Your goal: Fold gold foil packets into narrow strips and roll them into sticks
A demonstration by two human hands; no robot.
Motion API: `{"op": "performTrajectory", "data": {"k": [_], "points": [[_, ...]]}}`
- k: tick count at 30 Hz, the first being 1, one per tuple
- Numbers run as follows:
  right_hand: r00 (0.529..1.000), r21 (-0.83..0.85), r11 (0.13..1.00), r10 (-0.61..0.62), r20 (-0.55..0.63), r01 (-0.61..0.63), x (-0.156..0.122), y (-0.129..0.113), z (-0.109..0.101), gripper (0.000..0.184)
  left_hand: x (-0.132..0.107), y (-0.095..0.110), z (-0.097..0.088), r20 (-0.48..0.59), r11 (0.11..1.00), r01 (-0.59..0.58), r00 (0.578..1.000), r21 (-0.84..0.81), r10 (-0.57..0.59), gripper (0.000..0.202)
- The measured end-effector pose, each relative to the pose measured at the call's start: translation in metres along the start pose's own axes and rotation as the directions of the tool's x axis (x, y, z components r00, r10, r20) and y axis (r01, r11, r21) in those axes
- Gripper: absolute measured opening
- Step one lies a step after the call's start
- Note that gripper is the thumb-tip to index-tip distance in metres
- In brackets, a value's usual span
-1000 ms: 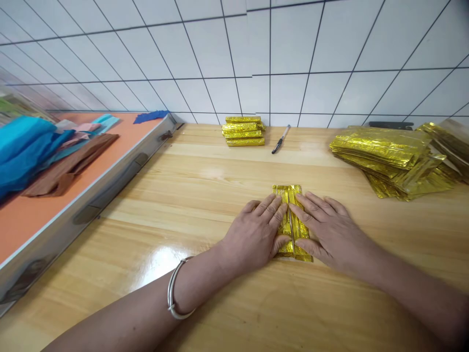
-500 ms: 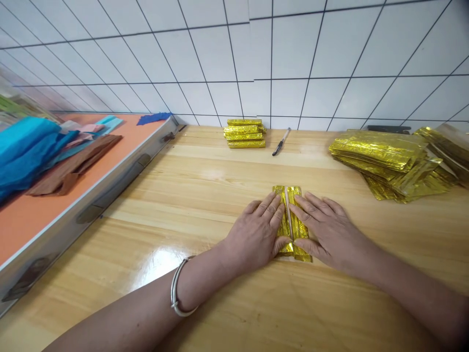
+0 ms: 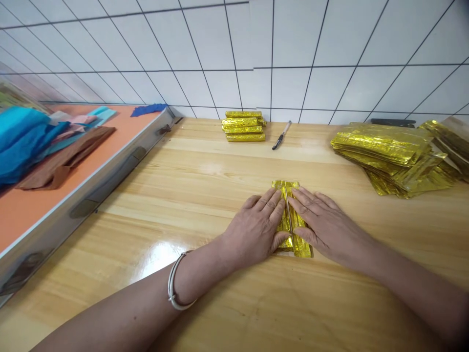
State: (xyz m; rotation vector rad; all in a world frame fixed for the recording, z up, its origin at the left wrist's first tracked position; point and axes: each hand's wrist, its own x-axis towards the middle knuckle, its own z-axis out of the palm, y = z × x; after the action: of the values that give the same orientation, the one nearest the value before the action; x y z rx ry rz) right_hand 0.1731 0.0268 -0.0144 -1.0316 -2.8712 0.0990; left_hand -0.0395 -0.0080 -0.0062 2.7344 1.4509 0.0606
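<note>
Between left hand (image 3: 256,230) and right hand (image 3: 326,227), gold packet (image 3: 291,217)

My hands cover most of the gold foil packet (image 3: 292,221). The left hand (image 3: 256,230) lies flat over its left half and the right hand (image 3: 326,227) over its right, so I see only its far end, a middle strip and a near corner. The pile of gold bags (image 3: 388,156) on the counter (image 3: 205,195) is cut off at the right edge, the blue cloth (image 3: 22,142) at the left. A dark thing (image 3: 390,122) behind the pile is mostly hidden; I cannot tell what it is.
</note>
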Motion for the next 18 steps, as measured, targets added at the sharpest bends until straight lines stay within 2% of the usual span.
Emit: {"op": "performTrajectory", "data": {"k": [7,18], "points": [[1.0,-0.003,1.0,-0.009,-0.014,0.009,0.001,0.002,0.002,0.054,-0.002,-0.004,0.003,-0.029,0.999,-0.034,0.999,-0.035,0.033,0.069],[0.999,-0.056,0.997,0.052,-0.002,-0.052,0.006,-0.009,0.002,0.056,-0.005,-0.007,-0.003,0.016,0.997,-0.056,0.998,-0.046,0.057,0.079]]}}
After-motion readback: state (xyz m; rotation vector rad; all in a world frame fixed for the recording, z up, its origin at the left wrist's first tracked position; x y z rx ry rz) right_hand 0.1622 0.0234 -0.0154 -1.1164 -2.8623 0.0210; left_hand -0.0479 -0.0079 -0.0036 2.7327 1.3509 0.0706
